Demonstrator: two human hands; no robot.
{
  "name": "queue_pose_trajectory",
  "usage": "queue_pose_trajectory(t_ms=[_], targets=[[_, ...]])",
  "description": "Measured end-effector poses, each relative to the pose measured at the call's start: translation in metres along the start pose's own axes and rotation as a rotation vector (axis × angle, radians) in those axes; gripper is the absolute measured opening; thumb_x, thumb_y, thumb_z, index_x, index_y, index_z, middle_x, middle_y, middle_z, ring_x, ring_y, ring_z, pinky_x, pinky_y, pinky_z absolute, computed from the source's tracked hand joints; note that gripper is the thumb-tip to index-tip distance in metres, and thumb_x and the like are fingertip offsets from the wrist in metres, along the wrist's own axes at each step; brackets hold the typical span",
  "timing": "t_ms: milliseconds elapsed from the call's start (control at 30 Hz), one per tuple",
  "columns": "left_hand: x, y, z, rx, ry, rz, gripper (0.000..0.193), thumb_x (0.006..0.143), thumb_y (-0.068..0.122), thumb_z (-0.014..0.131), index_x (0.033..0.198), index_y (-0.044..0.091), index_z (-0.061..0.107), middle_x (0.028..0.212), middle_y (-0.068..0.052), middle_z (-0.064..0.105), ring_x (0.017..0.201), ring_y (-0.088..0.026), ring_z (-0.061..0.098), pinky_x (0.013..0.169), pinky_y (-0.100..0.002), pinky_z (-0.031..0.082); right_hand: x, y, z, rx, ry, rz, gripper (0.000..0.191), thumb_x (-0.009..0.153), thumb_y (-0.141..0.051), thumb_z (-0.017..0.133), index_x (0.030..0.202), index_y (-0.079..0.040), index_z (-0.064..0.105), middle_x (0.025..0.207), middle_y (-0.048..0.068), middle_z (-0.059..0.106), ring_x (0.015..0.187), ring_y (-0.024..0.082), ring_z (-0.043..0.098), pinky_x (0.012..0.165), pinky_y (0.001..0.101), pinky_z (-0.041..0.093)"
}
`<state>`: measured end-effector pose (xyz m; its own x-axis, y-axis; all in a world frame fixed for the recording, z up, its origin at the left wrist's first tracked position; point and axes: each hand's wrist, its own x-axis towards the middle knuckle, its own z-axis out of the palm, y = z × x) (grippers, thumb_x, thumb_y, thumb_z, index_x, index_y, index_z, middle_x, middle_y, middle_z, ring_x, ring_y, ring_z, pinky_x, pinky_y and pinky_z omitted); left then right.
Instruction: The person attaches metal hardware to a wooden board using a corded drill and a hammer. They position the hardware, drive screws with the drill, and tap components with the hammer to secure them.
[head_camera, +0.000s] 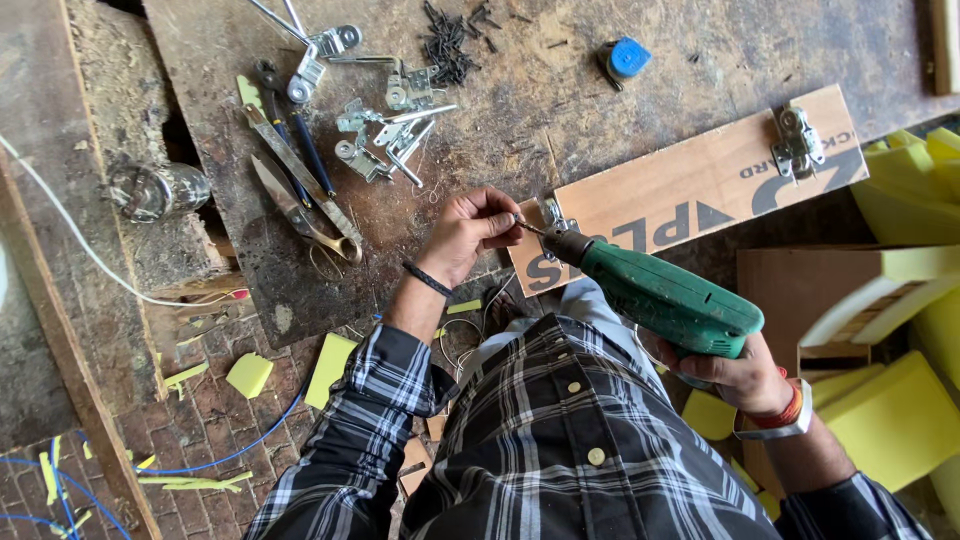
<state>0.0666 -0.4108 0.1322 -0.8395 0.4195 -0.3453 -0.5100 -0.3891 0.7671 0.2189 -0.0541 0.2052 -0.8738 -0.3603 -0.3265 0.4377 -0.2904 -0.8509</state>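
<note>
My right hand (738, 378) grips a green power drill (665, 296) whose tip points at a metal hinge (553, 213) on the near end of a plywood strip (690, 190). My left hand (470, 230) pinches a small screw at the drill tip, fingers closed around it. A second metal hinge (798, 142) sits fixed at the strip's far right end. The strip lies across a worn wooden workbench (560, 100).
Loose hinges and brackets (385, 130), a pile of dark screws (450, 45), scissors (305, 215), a screwdriver and a blue cap (627, 57) lie on the bench. A glass jar (155, 190) is at the left. Yellow foam blocks (900, 300) are stacked at the right; wires cross the brick floor.
</note>
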Motion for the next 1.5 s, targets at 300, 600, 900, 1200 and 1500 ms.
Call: queue_pose_trajectory(t_ms=[300,600,900,1200,1500], targets=[[0.003,-0.003,-0.006,0.037,-0.064,-0.043,0.013,0.095,-0.006,0.064,0.095,0.004,0.073,0.090,-0.011,0.075,0.081,-0.020,0.076,0.078,-0.037,0.067,-0.018,0.007,0.002,-0.102,0.101,0.067,0.060,0.067,0.004,0.073,0.126,0.004,0.065,0.104,0.013,0.075,0.090,0.018,0.067,0.078,0.0300,0.055],[0.015,-0.001,0.009,0.058,-0.063,-0.021,0.012,0.092,-0.006,0.067,0.096,0.003,0.073,0.091,-0.012,0.075,0.082,-0.019,0.075,0.078,-0.036,0.066,-0.020,-0.002,-0.028,-0.149,0.145,0.108,0.056,0.069,0.006,0.074,0.125,0.004,0.067,0.100,0.013,0.075,0.086,0.017,0.067,0.070,0.0286,0.053],[0.023,-0.002,0.023,0.093,-0.092,-0.155,0.008,0.090,-0.003,0.069,0.096,0.000,0.073,0.088,-0.014,0.075,0.077,-0.020,0.076,0.072,-0.038,0.067,-0.027,-0.010,-0.048,-0.248,0.098,0.102,0.052,0.069,0.003,0.076,0.121,0.003,0.068,0.099,0.011,0.076,0.087,0.017,0.070,0.075,0.0302,0.057],[0.029,-0.038,0.024,-0.221,-0.151,-0.261,0.008,0.093,0.002,0.072,0.101,0.000,0.073,0.092,-0.014,0.076,0.082,-0.020,0.077,0.076,-0.035,0.066,-0.037,-0.021,-0.044,-0.303,0.139,0.107,0.051,0.067,0.003,0.073,0.118,0.002,0.070,0.095,0.011,0.077,0.085,0.018,0.070,0.077,0.0319,0.057],[-0.001,-0.105,0.037,-0.221,0.171,-0.327,0.027,0.094,0.027,0.066,0.106,0.006,0.076,0.084,-0.008,0.076,0.068,-0.013,0.073,0.062,-0.024,0.064,-0.028,-0.033,-0.018,-0.561,0.230,0.209,0.033,0.071,-0.006,0.075,0.102,0.002,0.073,0.091,0.007,0.077,0.082,0.015,0.069,0.075,0.0288,0.055]])
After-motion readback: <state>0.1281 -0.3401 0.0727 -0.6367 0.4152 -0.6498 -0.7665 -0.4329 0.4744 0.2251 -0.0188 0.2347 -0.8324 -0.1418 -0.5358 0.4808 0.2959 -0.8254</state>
